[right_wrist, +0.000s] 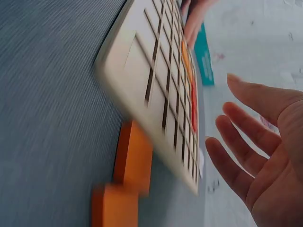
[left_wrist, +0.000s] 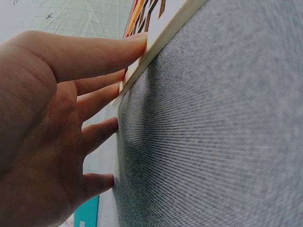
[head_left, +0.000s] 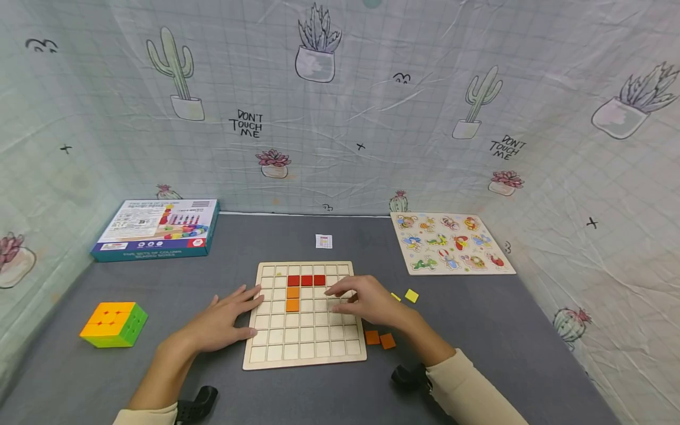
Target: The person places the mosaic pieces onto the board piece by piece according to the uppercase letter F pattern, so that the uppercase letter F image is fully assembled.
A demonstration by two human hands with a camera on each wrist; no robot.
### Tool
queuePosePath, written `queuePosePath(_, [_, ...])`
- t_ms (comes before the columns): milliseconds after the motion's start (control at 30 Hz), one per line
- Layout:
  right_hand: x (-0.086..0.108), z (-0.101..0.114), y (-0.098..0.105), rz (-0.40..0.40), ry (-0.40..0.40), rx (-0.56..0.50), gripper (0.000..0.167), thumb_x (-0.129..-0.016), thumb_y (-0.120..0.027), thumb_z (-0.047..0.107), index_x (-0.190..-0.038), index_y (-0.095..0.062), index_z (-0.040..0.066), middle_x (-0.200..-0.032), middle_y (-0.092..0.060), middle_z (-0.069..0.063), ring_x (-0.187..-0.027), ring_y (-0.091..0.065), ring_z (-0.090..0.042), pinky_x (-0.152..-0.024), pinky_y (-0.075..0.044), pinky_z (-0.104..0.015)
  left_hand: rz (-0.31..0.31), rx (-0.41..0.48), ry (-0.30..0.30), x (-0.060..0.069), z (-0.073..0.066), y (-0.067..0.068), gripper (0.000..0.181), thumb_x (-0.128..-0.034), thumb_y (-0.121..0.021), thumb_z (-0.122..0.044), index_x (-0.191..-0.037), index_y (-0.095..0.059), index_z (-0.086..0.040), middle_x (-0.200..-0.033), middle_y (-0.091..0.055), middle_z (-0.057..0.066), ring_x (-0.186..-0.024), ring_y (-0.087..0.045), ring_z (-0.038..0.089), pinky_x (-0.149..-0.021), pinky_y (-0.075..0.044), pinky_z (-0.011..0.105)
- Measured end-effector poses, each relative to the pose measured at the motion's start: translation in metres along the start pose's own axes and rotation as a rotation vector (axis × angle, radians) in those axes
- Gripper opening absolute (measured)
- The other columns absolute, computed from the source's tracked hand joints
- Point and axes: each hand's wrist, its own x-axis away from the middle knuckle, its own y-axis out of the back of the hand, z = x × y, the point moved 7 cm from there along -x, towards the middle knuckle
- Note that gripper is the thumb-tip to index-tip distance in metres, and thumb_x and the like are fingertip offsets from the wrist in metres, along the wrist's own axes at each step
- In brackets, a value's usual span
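A pale wooden grid board point(head_left: 305, 362) lies on the grey table. Three red tiles point(head_left: 306, 280) form a row in its upper part, and two orange tiles point(head_left: 293, 298) run down below the leftmost red one. My left hand point(head_left: 225, 319) rests at the board's left edge with fingers spread; in the left wrist view its thumb point(left_wrist: 102, 56) touches the rim. Over the board's right side hovers my right hand point(head_left: 372, 300), thumb and fingers apart, holding nothing in the right wrist view. Two loose orange tiles point(head_left: 379, 339) lie beside the board's right edge.
Two yellow tiles point(head_left: 411, 296) lie right of my right hand, one partly hidden. A puzzle cube point(head_left: 113, 324) sits at left, a flat box point(head_left: 156, 230) behind it. A picture board with insects point(head_left: 454, 244) lies back right; a small printed card point(head_left: 323, 241) lies behind the grid board.
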Motion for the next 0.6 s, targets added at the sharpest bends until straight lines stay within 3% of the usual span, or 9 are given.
queuePosePath(100, [0.015,-0.009,0.012,-0.022,-0.010,-0.004,0.034,-0.092,-0.076,0.018,-0.123,-0.073,0.006,-0.120,-0.075,-0.012,-0.100,-0.071,-0.028,-0.079,-0.061,-0.026,-0.005,-0.004,-0.005,0.000,-0.001,0.001,0.072,-0.0905,-0.074,-0.035,-0.152,-0.048,-0.010,-0.167,-0.034,0.015,-0.156,-0.023,0.049,-0.112,-0.010,0.085])
queuePosePath(300, [0.045,-0.027,0.027,-0.053,-0.062,0.014,0.035,-0.090,-0.079,0.021,-0.122,-0.074,0.008,-0.121,-0.076,-0.010,-0.108,-0.072,-0.029,-0.088,-0.062,-0.042,-0.002,-0.011,-0.004,0.001,-0.001,0.001,0.073,-0.0905,-0.074,-0.036,-0.153,-0.048,-0.010,-0.167,-0.034,0.015,-0.155,-0.023,0.049,-0.112,-0.011,0.085])
queuePosePath(600, [0.073,-0.043,0.022,-0.005,-0.092,0.007,0.035,-0.085,-0.083,0.030,-0.116,-0.079,0.016,-0.115,-0.079,0.001,-0.106,-0.072,-0.016,-0.088,-0.060,-0.032,-0.002,-0.017,0.006,0.001,-0.001,0.000,0.074,-0.0899,-0.074,-0.038,-0.153,-0.048,-0.011,-0.167,-0.034,0.014,-0.155,-0.023,0.048,-0.112,-0.011,0.084])
